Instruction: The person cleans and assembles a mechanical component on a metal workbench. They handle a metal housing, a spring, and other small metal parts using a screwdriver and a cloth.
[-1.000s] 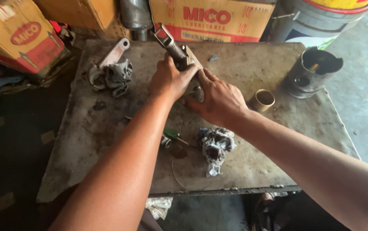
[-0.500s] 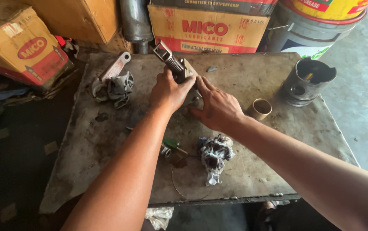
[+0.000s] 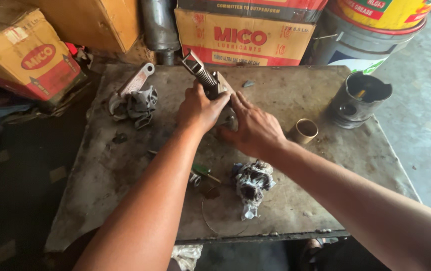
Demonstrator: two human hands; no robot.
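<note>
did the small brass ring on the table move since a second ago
No. The brass ring sits in the same spot beside the metal cup, right of the right hand.

A spring-wound metal tool (image 3: 203, 75) is gripped by the left hand (image 3: 199, 109) at the worktop (image 3: 100, 175) centre, steadied by the right hand (image 3: 254, 130). A brass bushing (image 3: 305, 130) is seen at 3 o'clock, a greasy rag (image 3: 250, 183) at 6 o'clock, a piston (image 3: 358, 98) at 2 o'clock.

Behind your table (image 3: 125, 165) stand two cartons — one tan-and-red carton (image 3: 245, 37) at centre, one yellow-and-red carton (image 3: 27, 57) far left — plus a yellow-labelled pail (image 3: 381, 15) at right.
</note>
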